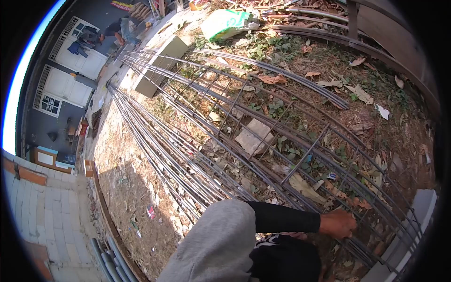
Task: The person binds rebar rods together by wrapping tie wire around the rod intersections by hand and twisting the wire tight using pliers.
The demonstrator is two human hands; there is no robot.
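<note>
My left hand [339, 223], at the end of a black sleeve [287, 216], is low on the right with its fingers curled closed. It is at the near end of a long rebar cage [263, 123], against its bars and square stirrups. What the fingers pinch, if anything, is too small to make out. The cage runs away to the upper left, with its far part over a grey block [160, 66] and its near end over another pale block [419, 211]. My grey-trousered knee [218, 235] covers part of the bars. My right hand does not show.
Loose rebar [159, 155] fans out left of the cage. More bars [277, 70] lie on its right. A stone [254, 136] is under it. Grey pipes [112, 261] lie at lower left; a white-green sack [225, 24] is at the top. A person [123, 33] is far off by the building.
</note>
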